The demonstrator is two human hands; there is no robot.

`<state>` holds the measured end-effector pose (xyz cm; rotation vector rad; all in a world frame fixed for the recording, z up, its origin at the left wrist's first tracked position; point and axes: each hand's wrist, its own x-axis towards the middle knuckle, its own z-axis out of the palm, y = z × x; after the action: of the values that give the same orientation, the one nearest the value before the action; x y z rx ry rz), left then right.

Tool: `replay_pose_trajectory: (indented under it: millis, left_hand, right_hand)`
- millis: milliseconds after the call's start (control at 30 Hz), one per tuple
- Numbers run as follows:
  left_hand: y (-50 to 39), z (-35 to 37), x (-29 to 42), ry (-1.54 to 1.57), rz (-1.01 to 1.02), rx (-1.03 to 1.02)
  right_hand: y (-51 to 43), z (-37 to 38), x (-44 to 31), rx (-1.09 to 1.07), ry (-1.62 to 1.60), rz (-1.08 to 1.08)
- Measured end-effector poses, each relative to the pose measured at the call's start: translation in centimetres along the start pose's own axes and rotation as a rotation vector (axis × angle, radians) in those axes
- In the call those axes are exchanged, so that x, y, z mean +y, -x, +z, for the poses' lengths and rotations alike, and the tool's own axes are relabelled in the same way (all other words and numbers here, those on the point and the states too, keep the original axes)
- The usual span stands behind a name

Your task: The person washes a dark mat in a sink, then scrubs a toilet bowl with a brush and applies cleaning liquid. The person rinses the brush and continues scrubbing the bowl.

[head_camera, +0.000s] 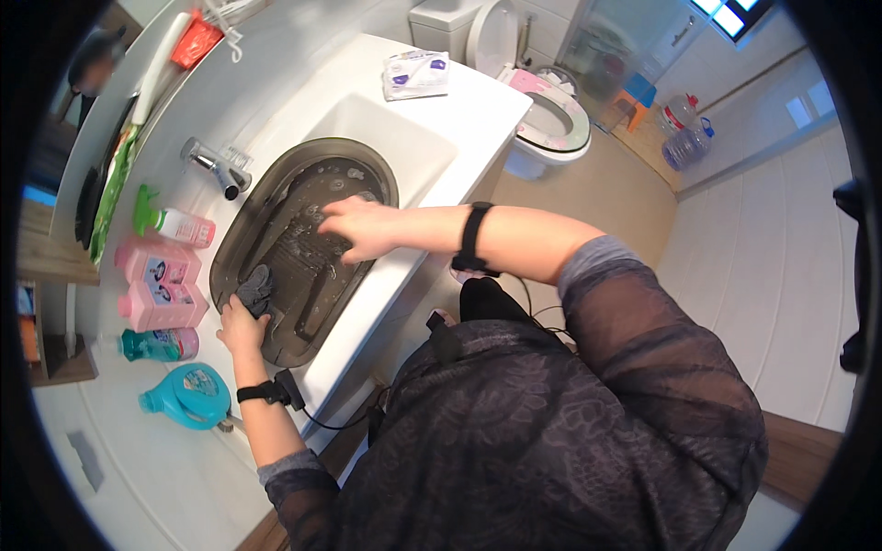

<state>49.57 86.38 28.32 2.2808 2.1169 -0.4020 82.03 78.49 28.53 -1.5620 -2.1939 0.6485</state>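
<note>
A dark translucent plastic washbasin (344, 148) with a ridged washboard (296, 251) moulded inside stands in the white sink (431, 151). It holds water with patches of foam. At the basin's near left end, my left hand (242, 325) grips a wet, bunched dark grey cloth (256, 289). My right hand (358, 229) is over the washboard and the water, fingers spread, with nothing in it. Whether its fingertips touch the water is hard to tell. Both wrists wear black straps.
A chrome faucet (219, 169) rises behind the basin. Along the wall stand a spray bottle (182, 226), pink bottles (165, 303), a green bottle (162, 344) and a blue detergent jug (189, 398). A wipes pack (416, 74) lies at the counter's far end, near the toilet (551, 120).
</note>
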Motion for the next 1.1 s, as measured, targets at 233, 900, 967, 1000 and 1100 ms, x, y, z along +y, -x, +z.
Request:
replay_pose_trajectory:
  millis: [233, 900, 967, 1000, 1100]
  left_hand:
    - [0.2, -1.2, 1.7, 0.094, 0.262, 0.119]
    - [14.5, -4.2, 36.7, 0.393, 0.686, 0.401]
    - [15.2, -4.4, 43.7, 0.433, 0.802, 0.352]
    - [15.5, -4.6, 46.7, 0.436, 0.818, 0.320]
    - [15.7, -5.7, 53.5, 0.424, 0.948, 0.227]
  right_hand:
    - [7.9, -5.5, 6.1, 0.042, -0.022, 0.129]
    - [47.9, -12.2, 32.6, 0.216, -0.396, 1.034]
    - [53.0, -13.0, 34.9, 0.326, -0.657, 1.247]
    - [54.7, -13.5, 35.8, 0.154, -0.413, 1.331]
    - [58.6, -15.7, 38.3, -0.202, 0.038, 1.606]
